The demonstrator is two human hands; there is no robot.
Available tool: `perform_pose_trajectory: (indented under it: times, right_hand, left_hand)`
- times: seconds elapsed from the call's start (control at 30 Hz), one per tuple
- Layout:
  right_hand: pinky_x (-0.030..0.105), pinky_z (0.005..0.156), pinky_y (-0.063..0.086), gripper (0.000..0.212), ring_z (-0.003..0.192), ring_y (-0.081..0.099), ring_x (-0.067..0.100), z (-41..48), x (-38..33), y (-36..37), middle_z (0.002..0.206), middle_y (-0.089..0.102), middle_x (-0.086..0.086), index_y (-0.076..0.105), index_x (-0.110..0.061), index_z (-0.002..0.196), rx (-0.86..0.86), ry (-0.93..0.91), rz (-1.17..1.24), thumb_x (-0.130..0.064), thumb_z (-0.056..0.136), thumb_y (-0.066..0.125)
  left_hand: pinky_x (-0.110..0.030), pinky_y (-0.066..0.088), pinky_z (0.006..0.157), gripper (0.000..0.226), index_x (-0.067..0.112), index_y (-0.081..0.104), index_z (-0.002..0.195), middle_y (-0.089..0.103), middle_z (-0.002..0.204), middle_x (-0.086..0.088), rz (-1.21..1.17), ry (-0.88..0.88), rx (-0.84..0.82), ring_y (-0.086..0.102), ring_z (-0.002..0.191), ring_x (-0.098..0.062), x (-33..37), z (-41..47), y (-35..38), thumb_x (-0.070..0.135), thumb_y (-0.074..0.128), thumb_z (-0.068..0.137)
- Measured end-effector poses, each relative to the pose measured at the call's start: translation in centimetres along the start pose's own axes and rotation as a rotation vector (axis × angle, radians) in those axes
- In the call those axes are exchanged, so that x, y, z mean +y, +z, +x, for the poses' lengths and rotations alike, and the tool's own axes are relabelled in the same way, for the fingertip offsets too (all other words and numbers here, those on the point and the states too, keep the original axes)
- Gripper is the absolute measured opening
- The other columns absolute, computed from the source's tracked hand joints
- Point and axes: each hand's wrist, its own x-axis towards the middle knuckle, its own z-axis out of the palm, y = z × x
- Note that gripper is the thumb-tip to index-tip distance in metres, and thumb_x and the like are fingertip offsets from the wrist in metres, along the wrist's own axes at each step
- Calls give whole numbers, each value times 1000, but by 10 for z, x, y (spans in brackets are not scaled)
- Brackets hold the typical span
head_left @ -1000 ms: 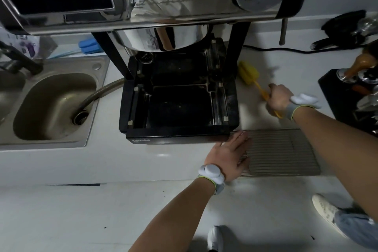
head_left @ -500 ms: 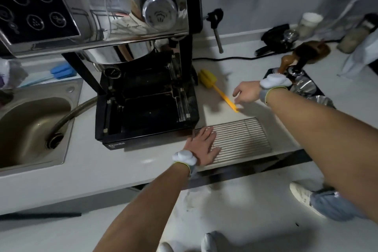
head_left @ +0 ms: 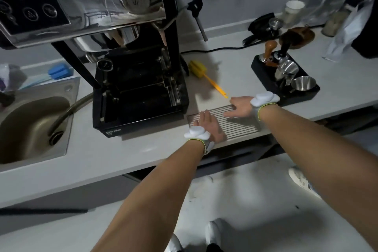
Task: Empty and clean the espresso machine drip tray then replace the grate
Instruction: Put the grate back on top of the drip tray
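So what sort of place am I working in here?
Probably a home or small café coffee corner: an espresso machine beside a steel sink, with a tamper station on the counter.

Bare metal wire grate [head_left: 239,120], matt counter [head_left: 114,155]

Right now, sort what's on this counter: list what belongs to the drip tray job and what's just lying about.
For the job:
grate, under left hand and right hand
drip tray
yellow brush
sink

Lying about:
tamper station
steel cup
portafilter
blue sponge
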Motion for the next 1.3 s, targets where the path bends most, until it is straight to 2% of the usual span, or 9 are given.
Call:
perform_pose_trajectory:
  times: [0.2, 0.37, 0.53, 0.77, 0.9, 1.0, 1.1, 1.2, 1.3]
  right_hand:
    - [45, 121, 6, 126, 150, -9, 29, -21, 9, 104, 161, -20, 10, -12, -4, 154, -59, -33, -96, -69, 75, 62]
    - [47, 102, 37, 91, 138, 31, 36, -30, -1, 138, 158, 20, 15, 18, -11, 153, 312, 23, -252, -16, 76, 65]
    - [44, 92, 40, 80, 122, 43, 36, -40, -10, 129, 141, 41, 14, 30, -13, 147, 320, 13, -328, -17, 74, 61]
    - [31, 80, 45, 33, 111, 57, 31, -63, -26, 38, 124, 59, 7, 58, -10, 123, -52, -5, -277, -15, 96, 40]
    - [23, 52, 35, 19, 76, 56, 24, -85, -28, -13, 83, 60, 1, 58, -13, 86, -178, 44, -241, -11, 94, 42]
    - [16, 57, 43, 35, 95, 59, 20, -103, -34, -54, 114, 64, 1, 65, -22, 123, -211, 73, -374, -13, 92, 51]
    - [4, 47, 42, 40, 86, 51, 14, -108, -41, -95, 109, 64, 0, 62, -19, 129, -184, 73, -408, -10, 90, 56]
    - [22, 76, 47, 44, 91, 56, 16, -116, -63, -132, 121, 66, 2, 61, -19, 131, -120, 83, -284, -3, 91, 50]
    - [28, 69, 46, 39, 100, 59, 27, -114, -92, -153, 129, 63, 11, 57, -12, 133, 18, 55, -258, -11, 95, 49]
  left_hand:
    - [-48, -1, 120, 111, 8, -9, 155, -19, 161, -16, 154, 99, 15, -15, 149, -33, -27, -29, 61, 55, 62, 84]
    - [-46, 9, 121, 95, 7, 2, 155, 0, 164, -14, 180, 84, 156, 1, 151, -31, -19, -44, 61, 28, 65, 87]
    - [-46, 31, 112, 73, 5, 28, 146, 29, 152, -13, 243, 101, 217, 29, 141, -30, -14, -56, 38, 6, 63, 81]
    - [-39, 45, 78, 36, 7, 61, 121, 61, 123, -15, 257, 90, -38, 62, 106, -36, -3, -49, -46, 2, 47, 87]
    - [-41, 43, 82, 27, 20, 60, 111, 59, 105, -10, 286, 151, -264, 55, 94, -31, 8, -43, -94, 9, 49, 90]
    - [-35, 46, 82, 31, 27, 59, 113, 63, 102, -11, 218, 213, -291, 58, 92, -29, 10, -41, -122, 7, 53, 91]
    - [-34, 49, 81, 34, 17, 64, 123, 68, 116, -9, 159, 251, -217, 64, 97, -26, 5, -39, -155, 9, 55, 92]
    - [-28, 40, 69, 17, 22, 65, 97, 66, 92, -3, 190, 222, -85, 55, 79, -19, -16, -46, -191, 16, 52, 87]
    - [-26, 48, 63, 14, 18, 61, 80, 68, 75, -1, 235, 187, -1, 61, 71, -23, -41, -60, -223, 26, 50, 79]
